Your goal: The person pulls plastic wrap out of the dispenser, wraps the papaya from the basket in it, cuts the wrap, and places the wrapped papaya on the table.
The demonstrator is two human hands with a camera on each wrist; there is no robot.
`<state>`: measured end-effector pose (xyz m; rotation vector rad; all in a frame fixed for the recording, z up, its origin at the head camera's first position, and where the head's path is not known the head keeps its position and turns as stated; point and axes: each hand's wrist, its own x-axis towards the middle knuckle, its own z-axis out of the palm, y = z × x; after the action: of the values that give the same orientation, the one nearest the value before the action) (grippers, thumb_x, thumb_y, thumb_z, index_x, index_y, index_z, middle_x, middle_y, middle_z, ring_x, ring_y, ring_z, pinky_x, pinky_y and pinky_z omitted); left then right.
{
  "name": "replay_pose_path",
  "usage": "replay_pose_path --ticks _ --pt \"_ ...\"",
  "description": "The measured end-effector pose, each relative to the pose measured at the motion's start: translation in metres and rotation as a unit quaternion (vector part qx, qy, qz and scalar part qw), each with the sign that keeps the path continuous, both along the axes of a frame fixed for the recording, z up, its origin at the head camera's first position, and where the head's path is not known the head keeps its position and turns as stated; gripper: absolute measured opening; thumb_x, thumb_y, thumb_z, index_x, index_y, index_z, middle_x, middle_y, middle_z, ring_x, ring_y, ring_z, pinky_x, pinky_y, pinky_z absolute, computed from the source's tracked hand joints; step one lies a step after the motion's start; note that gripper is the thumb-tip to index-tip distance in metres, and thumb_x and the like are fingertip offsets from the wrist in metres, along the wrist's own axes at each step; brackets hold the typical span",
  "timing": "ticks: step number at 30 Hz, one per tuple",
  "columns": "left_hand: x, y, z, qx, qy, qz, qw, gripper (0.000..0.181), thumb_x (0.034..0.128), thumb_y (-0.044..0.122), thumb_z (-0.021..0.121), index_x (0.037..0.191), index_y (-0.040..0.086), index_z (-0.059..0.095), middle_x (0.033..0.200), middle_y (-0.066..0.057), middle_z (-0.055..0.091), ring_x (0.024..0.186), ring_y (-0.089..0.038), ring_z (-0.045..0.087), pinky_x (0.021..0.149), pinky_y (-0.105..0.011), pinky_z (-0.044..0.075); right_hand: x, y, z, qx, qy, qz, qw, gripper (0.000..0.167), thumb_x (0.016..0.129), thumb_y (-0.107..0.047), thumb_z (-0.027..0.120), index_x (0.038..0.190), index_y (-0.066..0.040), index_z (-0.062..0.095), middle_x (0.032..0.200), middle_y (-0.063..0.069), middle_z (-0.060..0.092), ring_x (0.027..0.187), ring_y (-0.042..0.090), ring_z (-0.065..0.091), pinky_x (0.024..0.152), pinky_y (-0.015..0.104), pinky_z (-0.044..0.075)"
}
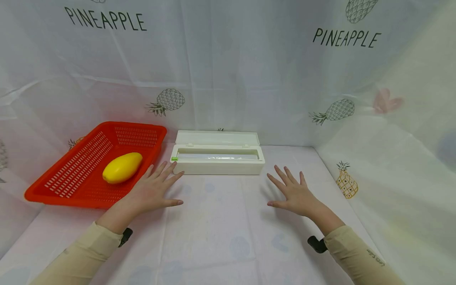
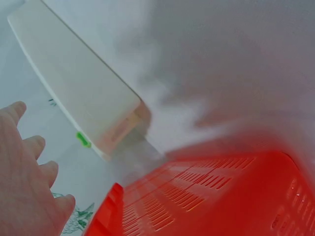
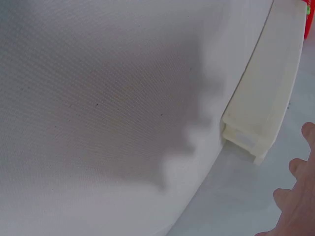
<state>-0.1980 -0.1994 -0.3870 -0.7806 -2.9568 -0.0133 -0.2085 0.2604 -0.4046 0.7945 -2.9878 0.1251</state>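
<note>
Both hands are spread above the cloth-covered table and hold nothing. My left hand (image 1: 151, 192) is by the near right side of a red plastic basket (image 1: 80, 158), its straight fingers pointing towards a white box. Inside the basket lies a smooth yellow oval fruit (image 1: 122, 168), like a mango. Lid up, the long white box (image 1: 217, 169) stands at the back; a shiny pale roll (image 1: 217, 156) shows inside, and a green slider (image 1: 174, 159) sits at its left front edge. To the right of the box, my right hand (image 1: 295, 196) has its fingers fanned apart.
A white cloth (image 1: 228, 79) printed with pineapples hangs behind the box and down both sides. Beneath everything lies a pale tablecloth (image 1: 213, 229). In the left wrist view, the basket's slotted wall (image 2: 197, 191) stands close to the hand.
</note>
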Motion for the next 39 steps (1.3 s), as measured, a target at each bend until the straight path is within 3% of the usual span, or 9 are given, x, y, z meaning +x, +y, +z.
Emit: replay_pose_path --ticks 14,18,25,30,39 --pt "-0.003 -0.001 0.002 0.003 -0.003 -0.003 1.0 0.094 0.0789 0.07 0.061 0.153 0.018 0.034 0.159 -0.017 0.018 0.145 -0.042 0.01 0.111 -0.065 0.008 -0.002 0.001 0.001 0.011 0.011 0.006 0.9999 0.093 0.084 -0.076 0.05 0.156 -0.022 0.025 0.163 0.009 0.007 0.146 0.041 0.005 0.104 0.074 0.002" --pt "-0.005 -0.001 0.005 -0.001 -0.01 -0.005 0.9999 0.096 0.0796 0.072 0.059 0.154 0.018 0.031 0.16 -0.017 0.016 0.145 -0.042 0.008 0.111 -0.065 0.007 -0.004 0.0 0.006 0.001 0.001 0.007 1.0 0.094 0.083 -0.075 0.051 0.156 -0.022 0.024 0.163 0.009 0.006 0.146 0.04 0.003 0.105 0.073 -0.001" --pt "-0.015 0.003 0.02 -0.02 0.002 -0.011 0.9997 0.1 0.0775 0.076 0.057 0.155 0.018 0.029 0.16 -0.016 0.015 0.146 -0.041 0.007 0.112 -0.064 0.008 -0.01 -0.005 0.02 -0.035 -0.02 0.017 0.9991 0.094 0.084 -0.069 0.057 0.157 -0.028 0.016 0.163 0.008 0.004 0.146 0.039 0.002 0.107 0.07 -0.003" --pt "-0.022 0.004 0.033 -0.021 0.004 -0.013 0.9997 0.105 0.0746 0.077 0.06 0.155 0.018 0.027 0.161 -0.017 0.013 0.145 -0.041 0.008 0.111 -0.064 0.01 -0.018 -0.01 0.03 -0.075 -0.045 0.03 0.9957 0.094 0.085 -0.066 0.06 0.157 -0.026 0.016 0.163 0.006 0.003 0.147 0.038 0.002 0.109 0.066 -0.004" --pt "-0.044 0.008 0.05 -0.021 0.006 -0.024 0.9995 0.111 0.0696 0.067 0.074 0.155 0.015 0.026 0.158 -0.02 0.019 0.142 -0.044 0.02 0.111 -0.062 0.017 -0.046 -0.019 0.043 -0.164 -0.108 0.051 0.9791 0.096 0.086 -0.051 0.069 0.158 -0.019 0.014 0.163 0.007 0.003 0.147 0.033 0.001 0.111 0.065 0.001"
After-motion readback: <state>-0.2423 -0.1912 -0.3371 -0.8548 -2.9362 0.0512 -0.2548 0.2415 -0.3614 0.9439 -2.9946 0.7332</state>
